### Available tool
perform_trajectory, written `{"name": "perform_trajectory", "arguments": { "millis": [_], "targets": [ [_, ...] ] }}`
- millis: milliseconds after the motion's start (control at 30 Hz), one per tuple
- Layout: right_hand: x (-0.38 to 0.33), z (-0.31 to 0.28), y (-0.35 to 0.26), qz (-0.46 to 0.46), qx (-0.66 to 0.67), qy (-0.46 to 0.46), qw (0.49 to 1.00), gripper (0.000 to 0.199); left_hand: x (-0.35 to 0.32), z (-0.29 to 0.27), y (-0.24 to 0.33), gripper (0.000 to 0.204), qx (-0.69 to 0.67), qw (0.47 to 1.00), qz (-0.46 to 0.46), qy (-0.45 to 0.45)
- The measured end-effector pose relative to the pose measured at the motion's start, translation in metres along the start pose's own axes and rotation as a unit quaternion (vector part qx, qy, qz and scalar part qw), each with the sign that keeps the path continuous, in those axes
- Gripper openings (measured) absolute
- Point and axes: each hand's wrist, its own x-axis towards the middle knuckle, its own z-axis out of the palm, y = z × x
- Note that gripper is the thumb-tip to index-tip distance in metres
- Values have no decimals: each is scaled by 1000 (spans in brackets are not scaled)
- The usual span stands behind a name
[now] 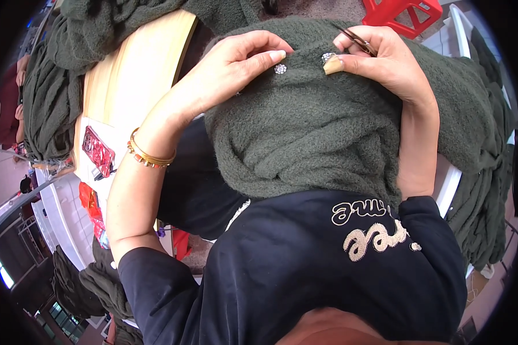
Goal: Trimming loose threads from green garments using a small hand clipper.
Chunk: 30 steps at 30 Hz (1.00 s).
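A dark green fuzzy knit garment (305, 126) lies bunched across my lap. My left hand (250, 60) pinches its upper part, thumb and index finger closed on the knit. Just below that thumb sits a sparkling, flower-shaped button (280, 69). My right hand (380, 57) is closed around small dark scissors (357, 41), which point up and left. Its thumb wears a yellowish finger cover and presses beside a second sparkling button (328, 57). The fingers partly hide that button, so I cannot tell whether it is attached.
To the left is a pale wooden table (138, 69) with a phone in a red case (98, 150). More green knitwear (52, 98) hangs over its far edge. A red plastic stool (406, 16) stands far right, near a white bin (461, 37). Another person (8, 112) is at the left rim.
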Motion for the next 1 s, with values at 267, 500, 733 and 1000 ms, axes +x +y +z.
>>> {"name": "perform_trajectory", "arguments": {
  "millis": [267,500,733,1000],
  "targets": [
    [0,-9,10,-27,70,30,997,21,-1,4,11,22,-142,989,38,33],
    [-2,-9,10,-34,93,56,994,22,0,5,9,37,-149,987,61,-25],
    [-3,-17,16,-19,68,37,997,24,5,14,6,36,-76,996,45,-11],
    [-1,-19,17,-24,71,27,997,22,3,12,10,16,-93,995,-38,2]
  ]
}}
